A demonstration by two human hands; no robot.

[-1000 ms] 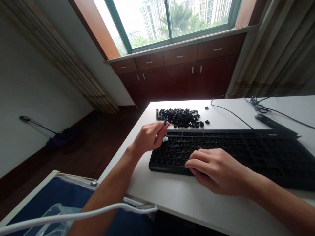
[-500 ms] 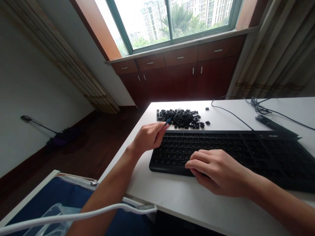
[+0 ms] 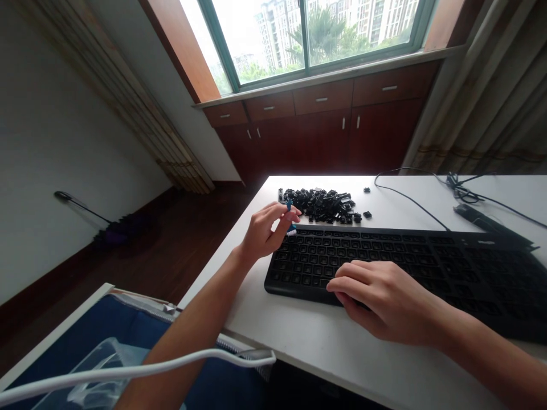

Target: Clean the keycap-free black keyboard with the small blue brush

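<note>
Our left hand [image 3: 265, 233] was narrowed to a pinch, holding a small blue-and-white tool [image 3: 289, 215] just above the corner of the black keyboard [image 3: 470, 279]. Our right hand [image 3: 384, 302] lay curled on the keys. The rows looked fully capped, yet a heap of loose black keycaps [image 3: 318, 205] sat just beyond, on the white table [image 3: 325, 341], below dark wooden drawers [image 3: 320, 97] and a window [image 3: 307, 34].

Can't really read anything here tbh. My black keyboard [image 3: 405, 247] has key legends [image 3: 325, 256] but they're way too tiny/blurry to make out, same w/ the little badge [image 3: 486, 242] top right, no legible txt.
</note>
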